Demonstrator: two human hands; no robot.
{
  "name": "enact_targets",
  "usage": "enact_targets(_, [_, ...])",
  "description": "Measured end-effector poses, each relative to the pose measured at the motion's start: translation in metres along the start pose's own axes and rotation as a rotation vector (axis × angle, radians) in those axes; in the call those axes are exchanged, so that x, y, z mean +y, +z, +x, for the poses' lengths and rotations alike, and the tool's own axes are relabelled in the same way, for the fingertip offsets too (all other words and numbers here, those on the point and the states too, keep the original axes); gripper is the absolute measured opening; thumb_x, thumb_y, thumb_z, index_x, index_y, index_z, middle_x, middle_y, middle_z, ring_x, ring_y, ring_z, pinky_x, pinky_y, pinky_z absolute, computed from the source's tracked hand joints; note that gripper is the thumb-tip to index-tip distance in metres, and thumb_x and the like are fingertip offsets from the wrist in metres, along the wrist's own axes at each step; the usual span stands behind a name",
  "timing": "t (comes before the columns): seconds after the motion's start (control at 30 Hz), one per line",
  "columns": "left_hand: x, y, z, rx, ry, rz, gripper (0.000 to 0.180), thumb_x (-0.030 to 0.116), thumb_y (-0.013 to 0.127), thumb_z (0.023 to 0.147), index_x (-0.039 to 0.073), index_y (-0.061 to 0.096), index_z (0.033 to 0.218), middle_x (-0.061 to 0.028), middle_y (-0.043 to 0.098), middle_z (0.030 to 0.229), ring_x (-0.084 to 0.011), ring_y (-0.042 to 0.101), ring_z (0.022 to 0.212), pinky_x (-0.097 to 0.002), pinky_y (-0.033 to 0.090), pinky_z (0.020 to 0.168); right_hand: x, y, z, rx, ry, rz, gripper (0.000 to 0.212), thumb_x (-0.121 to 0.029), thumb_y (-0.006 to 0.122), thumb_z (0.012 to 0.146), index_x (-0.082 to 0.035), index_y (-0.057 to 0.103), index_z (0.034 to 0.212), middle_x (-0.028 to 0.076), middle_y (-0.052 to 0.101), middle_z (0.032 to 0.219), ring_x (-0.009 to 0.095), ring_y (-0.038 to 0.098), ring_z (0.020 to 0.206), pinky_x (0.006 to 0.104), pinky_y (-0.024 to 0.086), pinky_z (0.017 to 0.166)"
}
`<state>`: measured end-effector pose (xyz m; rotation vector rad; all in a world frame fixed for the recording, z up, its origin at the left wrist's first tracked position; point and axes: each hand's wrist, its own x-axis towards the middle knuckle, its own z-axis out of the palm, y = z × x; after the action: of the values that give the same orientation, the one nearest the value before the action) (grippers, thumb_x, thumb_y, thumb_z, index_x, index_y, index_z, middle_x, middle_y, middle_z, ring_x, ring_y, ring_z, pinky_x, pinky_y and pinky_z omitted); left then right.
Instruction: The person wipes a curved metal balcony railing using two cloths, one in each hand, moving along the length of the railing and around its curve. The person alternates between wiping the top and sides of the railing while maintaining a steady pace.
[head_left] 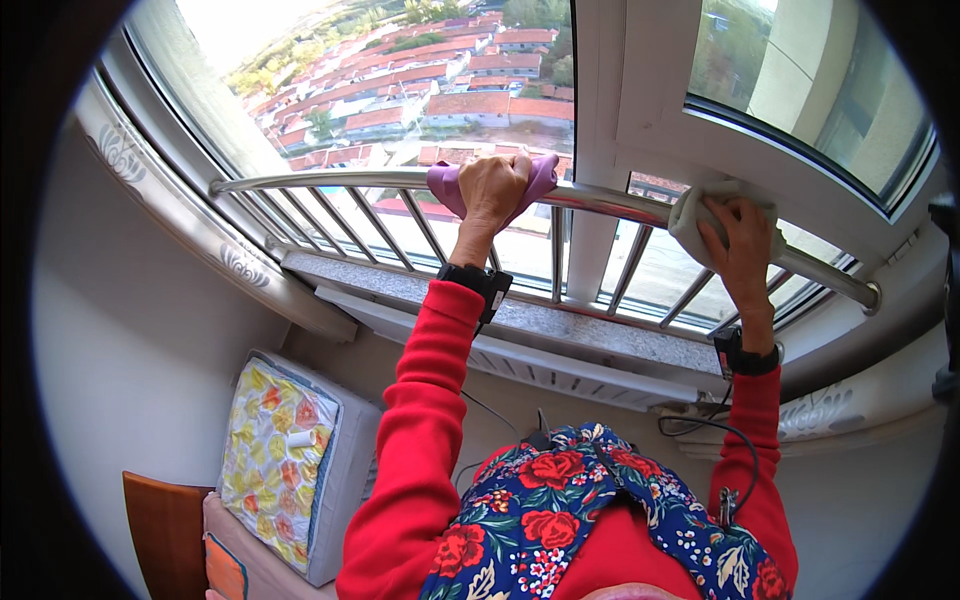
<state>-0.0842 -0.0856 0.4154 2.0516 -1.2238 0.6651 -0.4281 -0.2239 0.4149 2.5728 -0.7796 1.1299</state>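
Observation:
A shiny metal railing [610,203] runs across the window in front of me. My left hand [493,186] is closed over a purple cloth [541,178], which wraps round the top rail near its middle. Farther right, my right hand [741,243] presses a grey-green cloth [690,228] against the same rail, its fingers bent over the fabric. Both arms reach forward in red sleeves, with a black band at each wrist. The palms and the undersides of the cloths are hidden.
Behind the railing stand white-framed window panes [640,90]. Below it lie a speckled stone sill [540,322] and a white radiator [520,362]. Patterned curtains [190,215] hang at both sides. A box-shaped thing with a floral cover [275,450] and a brown wooden board [165,530] are lower left.

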Motion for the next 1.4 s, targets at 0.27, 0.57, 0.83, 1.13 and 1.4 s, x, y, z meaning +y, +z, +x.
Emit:
enact_targets(0.27, [0.002, -0.005, 0.000, -0.076, -0.024, -0.008, 0.051, 0.039, 0.041, 0.094, 0.006, 0.074, 0.071, -0.0183, 0.067, 0.066, -0.0341, 0.066, 0.062, -0.0444, 0.049, 0.067, -0.017, -0.011, 0.008, -0.040, 0.003, 0.092, 0.031, -0.023, 0.072, 0.084, -0.007, 0.066, 0.110, 0.012, 0.057, 0.109, 0.029, 0.056, 0.104, 0.0415, 0.043, 0.092])
enact_targets(0.57, [0.004, -0.009, 0.000, -0.107, -0.050, -0.032, 0.053, 0.038, 0.041, 0.094, 0.005, 0.072, 0.068, -0.0180, 0.066, 0.064, -0.0344, 0.065, 0.060, -0.0448, 0.049, 0.067, -0.033, 0.000, 0.008, -0.143, -0.046, -0.008, 0.061, -0.041, 0.074, 0.082, -0.019, 0.053, 0.135, 0.008, 0.057, 0.120, 0.028, 0.052, 0.115, 0.0440, 0.038, 0.103])
enact_targets(0.83, [0.004, -0.006, 0.001, -0.068, -0.037, -0.020, 0.053, 0.039, 0.042, 0.094, 0.006, 0.073, 0.067, -0.0175, 0.067, 0.064, -0.0336, 0.066, 0.061, -0.0456, 0.049, 0.067, -0.037, 0.005, 0.039, -0.426, -0.015, -0.130, 0.066, -0.055, 0.072, 0.078, -0.017, 0.056, 0.130, 0.010, 0.054, 0.119, 0.029, 0.052, 0.115, 0.0434, 0.040, 0.100])
enact_targets(1.13, [0.005, -0.012, 0.002, -0.133, -0.056, -0.011, 0.053, 0.040, 0.042, 0.094, 0.007, 0.074, 0.068, -0.0187, 0.067, 0.066, -0.0353, 0.066, 0.063, -0.0468, 0.048, 0.074, -0.038, -0.001, 0.035, -0.363, -0.009, -0.002, 0.056, -0.046, 0.075, 0.076, -0.012, 0.062, 0.119, 0.012, 0.062, 0.113, 0.030, 0.062, 0.101, 0.0392, 0.051, 0.085])
enact_targets(1.4, [0.001, -0.007, 0.002, -0.141, -0.014, -0.016, 0.052, 0.040, 0.042, 0.094, 0.007, 0.075, 0.070, -0.0181, 0.068, 0.067, -0.0358, 0.065, 0.064, -0.0461, 0.047, 0.074, 0.047, -0.047, -0.005, -0.325, 0.101, -0.033, 0.055, -0.035, 0.078, 0.069, -0.011, 0.062, 0.116, 0.012, 0.067, 0.107, 0.029, 0.065, 0.096, 0.0419, 0.047, 0.092])
